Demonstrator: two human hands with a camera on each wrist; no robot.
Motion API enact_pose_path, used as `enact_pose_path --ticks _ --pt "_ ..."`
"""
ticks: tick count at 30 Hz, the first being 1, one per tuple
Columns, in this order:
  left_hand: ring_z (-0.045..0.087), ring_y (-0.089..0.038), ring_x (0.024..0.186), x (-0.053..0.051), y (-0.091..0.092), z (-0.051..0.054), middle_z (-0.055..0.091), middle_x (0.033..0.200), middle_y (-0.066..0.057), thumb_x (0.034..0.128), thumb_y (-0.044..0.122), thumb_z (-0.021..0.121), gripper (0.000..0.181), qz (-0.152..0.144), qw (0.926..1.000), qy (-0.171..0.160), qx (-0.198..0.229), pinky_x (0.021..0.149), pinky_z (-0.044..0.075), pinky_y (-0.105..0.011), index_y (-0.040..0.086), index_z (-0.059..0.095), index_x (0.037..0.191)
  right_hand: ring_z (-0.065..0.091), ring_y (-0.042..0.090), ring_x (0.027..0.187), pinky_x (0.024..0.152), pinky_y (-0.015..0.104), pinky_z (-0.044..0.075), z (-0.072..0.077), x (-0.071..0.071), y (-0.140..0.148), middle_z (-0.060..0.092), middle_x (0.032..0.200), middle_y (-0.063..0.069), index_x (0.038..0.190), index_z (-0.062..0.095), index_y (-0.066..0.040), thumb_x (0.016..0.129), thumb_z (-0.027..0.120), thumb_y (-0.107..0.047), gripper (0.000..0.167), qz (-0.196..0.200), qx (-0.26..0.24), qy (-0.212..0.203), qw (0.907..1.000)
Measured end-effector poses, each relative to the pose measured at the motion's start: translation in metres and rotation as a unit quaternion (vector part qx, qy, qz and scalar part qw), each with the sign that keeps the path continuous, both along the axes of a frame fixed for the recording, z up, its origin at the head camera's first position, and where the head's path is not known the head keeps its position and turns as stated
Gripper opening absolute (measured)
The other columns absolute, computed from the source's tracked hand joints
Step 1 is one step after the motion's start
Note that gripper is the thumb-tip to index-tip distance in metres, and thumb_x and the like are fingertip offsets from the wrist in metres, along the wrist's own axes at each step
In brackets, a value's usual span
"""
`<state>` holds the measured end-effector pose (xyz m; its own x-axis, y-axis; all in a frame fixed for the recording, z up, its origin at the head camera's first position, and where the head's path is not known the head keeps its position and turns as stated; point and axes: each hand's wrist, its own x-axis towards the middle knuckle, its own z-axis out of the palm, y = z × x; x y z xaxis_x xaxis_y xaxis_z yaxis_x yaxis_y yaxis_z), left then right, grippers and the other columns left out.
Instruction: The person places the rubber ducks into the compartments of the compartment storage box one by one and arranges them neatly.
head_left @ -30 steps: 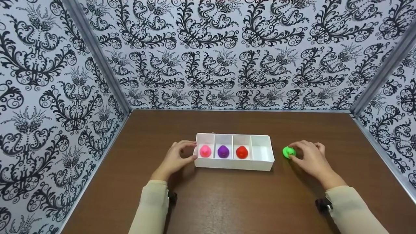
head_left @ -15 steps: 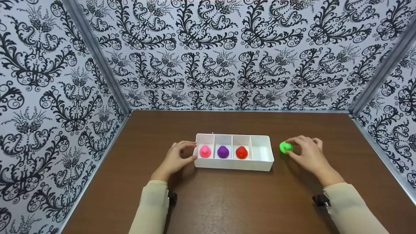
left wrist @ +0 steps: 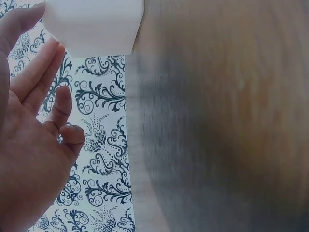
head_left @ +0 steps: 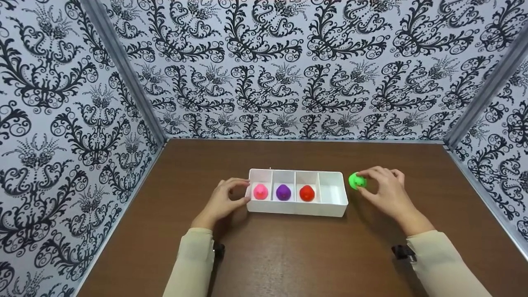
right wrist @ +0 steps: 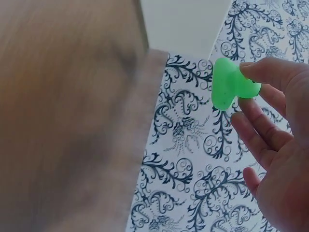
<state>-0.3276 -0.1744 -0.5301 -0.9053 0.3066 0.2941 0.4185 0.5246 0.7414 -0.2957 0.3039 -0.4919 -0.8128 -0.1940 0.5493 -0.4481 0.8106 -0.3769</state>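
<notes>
A white tray [head_left: 297,209] with a row of compartments stands on the table, seen from the front in the head view. Three of its compartments hold small toy ducks: pink [head_left: 260,192], purple [head_left: 283,192] and red [head_left: 307,193]. The rightmost compartment is bare. With thumb and fingertips, my left hand [head_left: 220,202] touches the tray's left end; the left wrist view has it against the white wall [left wrist: 96,29]. A green toy duck [head_left: 354,181] is pinched between the thumb and fingers of my right hand [head_left: 387,192], just right of the tray, above the table.
Brown tabletop [head_left: 264,251] surrounds the tray. Walls [head_left: 264,82] with a black-and-white scroll pattern rise at the back and both sides, with grey strips at the corners. A dark wrist strap [head_left: 402,252] shows at my right sleeve.
My right hand has lifted the green toy duck and carried it left and slightly away from me, closer to the tray's right end. My left hand and the tray stay in place.
</notes>
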Motion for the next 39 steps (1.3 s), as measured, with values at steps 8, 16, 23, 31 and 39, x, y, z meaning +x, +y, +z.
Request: enact_pose_path --ticks 8,16,23,31,39 --pt "0.056 -0.025 0.116 -0.001 0.0 -0.002 0.069 0.133 0.001 0.0849 0.019 0.085 0.041 0.0 1.0 0.006 0.0 0.096 0.048 -0.053 0.009 0.073 0.123 0.064 0.031 0.102 0.098 0.055 0.025 0.003 -0.003 -0.012 0.072 0.108 0.007 0.112 0.076 -0.011 0.077 0.088 -0.01 0.037 0.011 -0.003 0.006 0.9999" --pt "0.056 -0.03 0.111 -0.001 0.001 0.0 0.069 0.133 -0.001 0.0839 0.014 0.086 0.042 -0.005 1.0 0.004 0.002 0.095 0.047 -0.055 0.009 0.073 0.124 0.064 0.03 0.1 0.098 0.056 0.025 0.002 -0.006 -0.025 0.072 0.107 0.006 0.111 0.076 -0.011 0.077 0.089 -0.011 0.036 0.025 -0.005 0.012 0.9996" --pt "0.056 -0.024 0.111 -0.001 0.0 -0.001 0.07 0.132 -0.001 0.0841 0.016 0.086 0.041 -0.001 0.9999 0.012 -0.001 0.095 0.048 -0.052 0.009 0.074 0.123 0.065 0.031 0.101 0.099 0.057 0.025 0.0 -0.008 -0.035 0.072 0.107 0.006 0.111 0.075 -0.011 0.077 0.089 -0.012 0.037 0.037 -0.002 0.007 0.9993" --pt "0.055 -0.024 0.111 0.0 0.0 0.0 0.069 0.133 0.0 0.0843 0.017 0.086 0.041 0.002 1.0 0.005 -0.004 0.095 0.048 -0.05 0.011 0.074 0.123 0.065 0.031 0.102 0.1 0.057 0.025 -0.003 -0.01 -0.045 0.072 0.108 0.006 0.11 0.076 -0.012 0.078 0.09 -0.014 0.035 0.051 0.005 -0.004 0.9987" --pt "0.056 -0.033 0.115 0.0 0.0 -0.001 0.069 0.134 -0.001 0.0851 0.017 0.085 0.042 -0.001 1.0 -0.002 0.003 0.097 0.047 -0.055 0.009 0.073 0.124 0.064 0.03 0.107 0.105 0.061 0.025 -0.013 -0.011 -0.05 0.071 0.108 0.007 0.111 0.075 -0.011 0.079 0.089 -0.015 0.035 0.071 0.019 -0.028 0.9969"
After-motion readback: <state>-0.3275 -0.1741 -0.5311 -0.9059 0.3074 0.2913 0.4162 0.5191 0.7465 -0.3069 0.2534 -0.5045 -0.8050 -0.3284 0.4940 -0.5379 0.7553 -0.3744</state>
